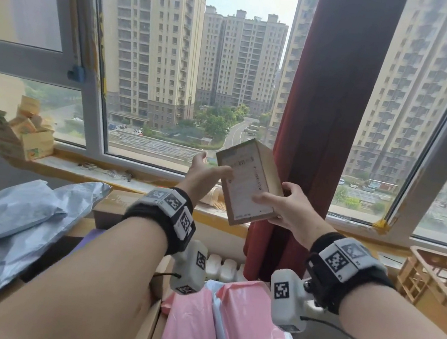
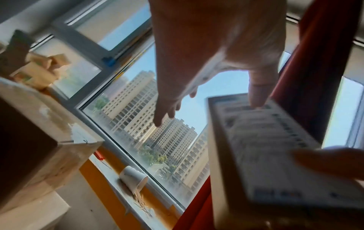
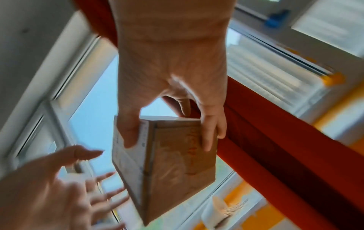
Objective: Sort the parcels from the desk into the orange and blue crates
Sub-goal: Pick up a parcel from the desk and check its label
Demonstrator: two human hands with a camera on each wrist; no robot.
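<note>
A small brown cardboard parcel (image 1: pixel 246 181) with a white printed label is held up in front of the window, label towards me. My right hand (image 1: pixel 289 206) grips its lower right end, thumb on the label and fingers round the back; the right wrist view shows the same hold on the parcel (image 3: pixel 177 163) by the right hand (image 3: pixel 171 87). My left hand (image 1: pixel 207 174) is spread open beside the parcel's left edge, and its thumb rests on the label of the parcel (image 2: pixel 265 155). The other fingers of the left hand (image 2: pixel 177 87) point at the window, holding nothing.
Pink parcels (image 1: pixel 249 329) lie below my hands, with grey plastic mailers (image 1: pixel 3 222) on cardboard boxes (image 1: pixel 111 204) at the left. An orange crate (image 1: pixel 427 278) stands at the right under the sill. A red curtain (image 1: pixel 330 98) hangs behind the parcel. A tipped paper cup (image 2: pixel 133 175) lies on the sill.
</note>
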